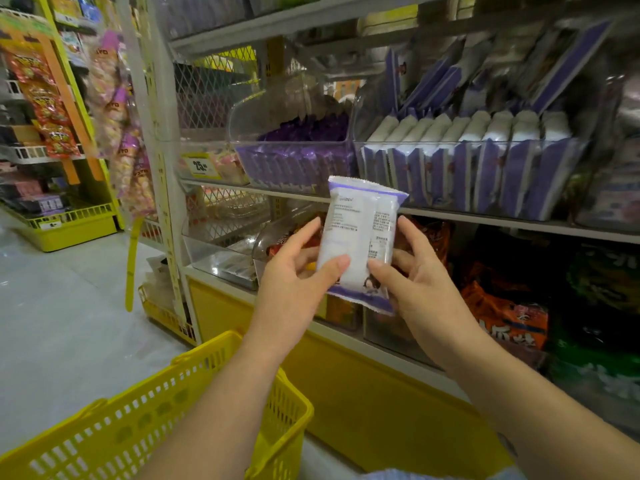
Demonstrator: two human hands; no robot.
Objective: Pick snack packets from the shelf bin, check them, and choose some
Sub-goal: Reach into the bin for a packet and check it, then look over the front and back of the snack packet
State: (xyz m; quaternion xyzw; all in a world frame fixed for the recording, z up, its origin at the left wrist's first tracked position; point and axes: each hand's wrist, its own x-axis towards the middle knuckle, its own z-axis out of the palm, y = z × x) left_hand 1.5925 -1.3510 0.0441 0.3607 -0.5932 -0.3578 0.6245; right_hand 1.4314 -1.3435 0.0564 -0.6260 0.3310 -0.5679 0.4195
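A white snack packet [360, 233] with purple ends is held upright in front of the shelf, its printed back facing me. My left hand [294, 282] grips its left edge with thumb in front and fingers behind. My right hand [415, 282] grips its right edge the same way. Behind it, a clear shelf bin [467, 174] holds a row of the same white-and-purple packets. A second clear bin [291, 157] to the left holds purple packets.
A yellow shopping basket [173, 417] hangs below my left forearm. Orange and dark snack bags [505, 306] fill the lower shelf. A yellow shelf base [363, 393] runs along the bottom. Hanging snack strips [117, 109] and another yellow rack [69, 226] stand left, across grey floor.
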